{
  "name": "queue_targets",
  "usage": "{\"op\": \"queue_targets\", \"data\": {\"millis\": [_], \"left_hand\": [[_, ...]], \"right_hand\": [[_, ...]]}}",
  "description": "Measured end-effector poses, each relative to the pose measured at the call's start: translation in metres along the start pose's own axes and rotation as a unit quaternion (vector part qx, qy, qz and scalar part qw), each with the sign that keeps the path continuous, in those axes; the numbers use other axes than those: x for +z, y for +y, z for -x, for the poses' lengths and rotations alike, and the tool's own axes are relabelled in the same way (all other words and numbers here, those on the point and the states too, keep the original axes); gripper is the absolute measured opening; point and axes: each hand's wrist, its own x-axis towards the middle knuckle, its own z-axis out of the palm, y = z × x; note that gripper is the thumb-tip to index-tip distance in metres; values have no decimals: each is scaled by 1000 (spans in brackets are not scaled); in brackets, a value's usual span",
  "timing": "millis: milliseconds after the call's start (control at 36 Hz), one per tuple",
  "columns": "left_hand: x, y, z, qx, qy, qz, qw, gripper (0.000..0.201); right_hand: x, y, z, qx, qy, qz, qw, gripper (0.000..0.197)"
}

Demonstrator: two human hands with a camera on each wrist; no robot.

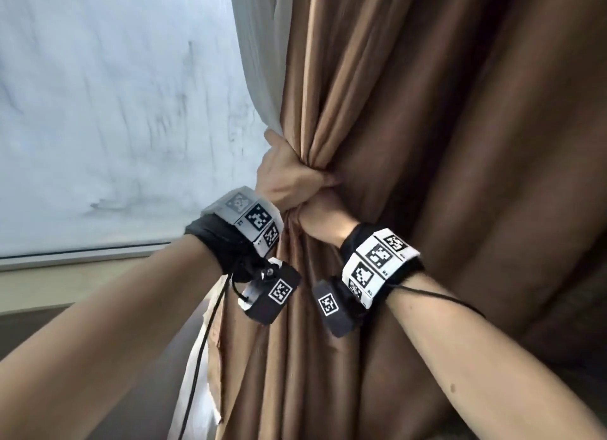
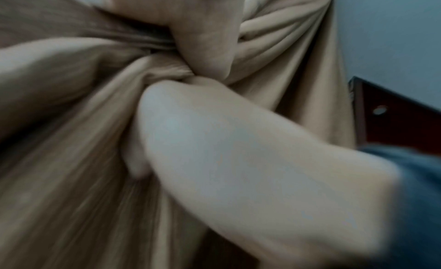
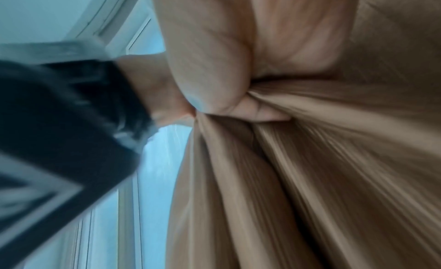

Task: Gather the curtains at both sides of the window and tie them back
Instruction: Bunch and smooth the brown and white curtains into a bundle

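Window glass (image 1: 108, 111) fills the left of the head view, pale and streaked, with its sill (image 1: 65, 259) along the bottom edge. Brown curtain (image 1: 410, 127) hangs at the window's right side, bunched into tight folds at mid-height, with a white sheer curtain (image 1: 259, 55) just behind its left edge. Left hand (image 1: 285, 176) wraps its fingers round the bunched fabric from the window side. Right hand (image 1: 320, 214) grips the same bunch just below, touching the left hand, fingers curled into the folds (image 3: 260, 111).

Smooth, faintly glossy cloth curtain (image 1: 410, 111)
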Motion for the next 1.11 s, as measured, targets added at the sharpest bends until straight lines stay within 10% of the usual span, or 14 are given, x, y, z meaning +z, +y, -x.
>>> {"op": "queue_targets", "data": {"millis": [83, 194, 389, 528, 611, 750, 1111], "left_hand": [[-2, 1, -2, -14, 46, -47, 998, 67], [-5, 1, -12, -24, 39, -62, 997, 64], [-24, -11, -19, -30, 33, -39, 998, 63], [-38, -12, -11, -19, 1, 12, 1000, 67], [-45, -8, -1, -13, -18, 35, 999, 69], [-54, -14, 9, -12, -9, 53, 998, 72], [-61, -38, 16, -20, 1, 1, 1000, 71]], "right_hand": [[6, 9, 0, -13, -7, 17, 1000, 50], [-5, 22, -2, -54, -3, -40, 998, 66], [-62, 45, -12, 207, 350, -112, 907, 106], [-63, 54, -23, 227, 256, -206, 917, 154], [-51, 53, -25, 173, 189, -329, 909, 101], [-35, 31, -20, 141, 200, -215, 945, 38], [-48, 3, 8, 124, 144, -261, 946, 41]]}}
